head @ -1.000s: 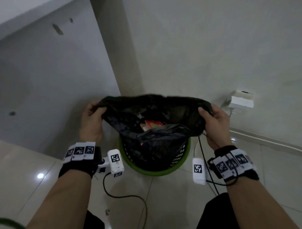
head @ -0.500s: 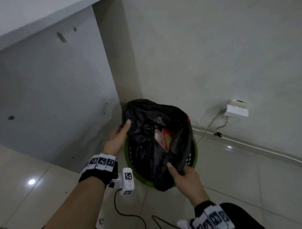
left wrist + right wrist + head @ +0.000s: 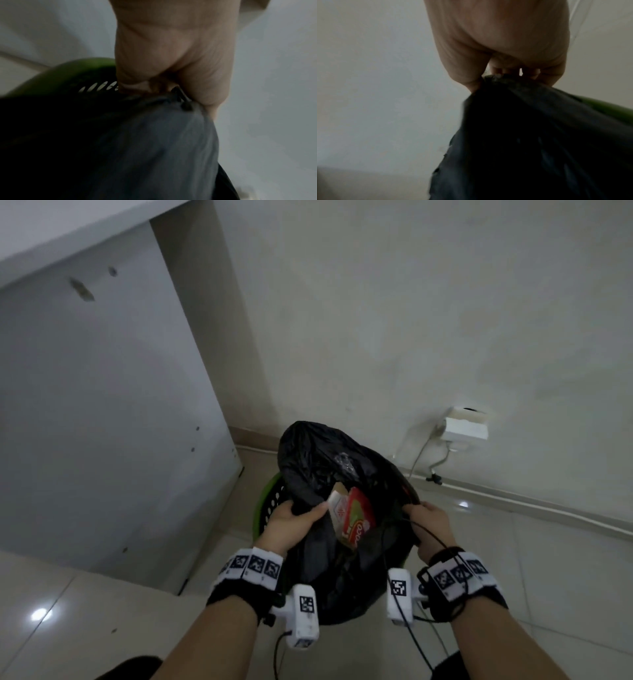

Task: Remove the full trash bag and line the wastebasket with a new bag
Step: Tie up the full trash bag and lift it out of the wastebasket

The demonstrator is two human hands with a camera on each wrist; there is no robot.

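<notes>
A black trash bag (image 3: 315, 460) sits in a green perforated wastebasket (image 3: 269, 501) on the tiled floor by the wall. A red and white carton (image 3: 352, 517) pokes out of the bag's mouth. My left hand (image 3: 293, 520) grips the bag's near-left rim, fingers curled round the plastic (image 3: 154, 121). My right hand (image 3: 428, 523) grips the near-right rim, with the black film (image 3: 530, 128) bunched under its curled fingers. The green rim (image 3: 72, 73) shows beside the left hand and again as a green edge (image 3: 607, 108) past the right. No new bag is in view.
A grey cabinet side (image 3: 113, 412) stands close on the left of the basket. A white wall box (image 3: 466, 428) with cables hangs on the wall at the right, above a skirting conduit (image 3: 548, 508). Wrist camera cables (image 3: 421, 642) trail near my arms.
Both hands have shifted to the bag's near rim, left and right of the carton, and now grip it. Half a second ago the left hand was at the far-left side with fingers straighter.
</notes>
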